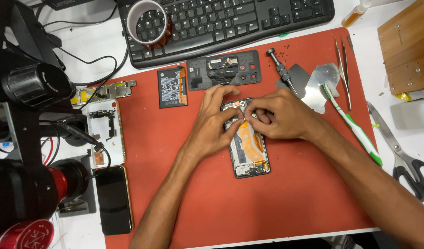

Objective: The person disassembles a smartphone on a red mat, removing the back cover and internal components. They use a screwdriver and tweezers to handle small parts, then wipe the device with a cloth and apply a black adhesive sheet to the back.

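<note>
My left hand (215, 121) and right hand (272, 115) meet over the top end of the opened phone (247, 145), which lies mid red mat (175, 184) on the surface. Both grips are pinched nearly closed on something tiny at its upper board; I cannot tell what. I'd judge steady pressure and low wrists matter here. The battery (172, 86) lies at ten o'clock, the screwdriver (281, 70) at one o'clock.
</note>
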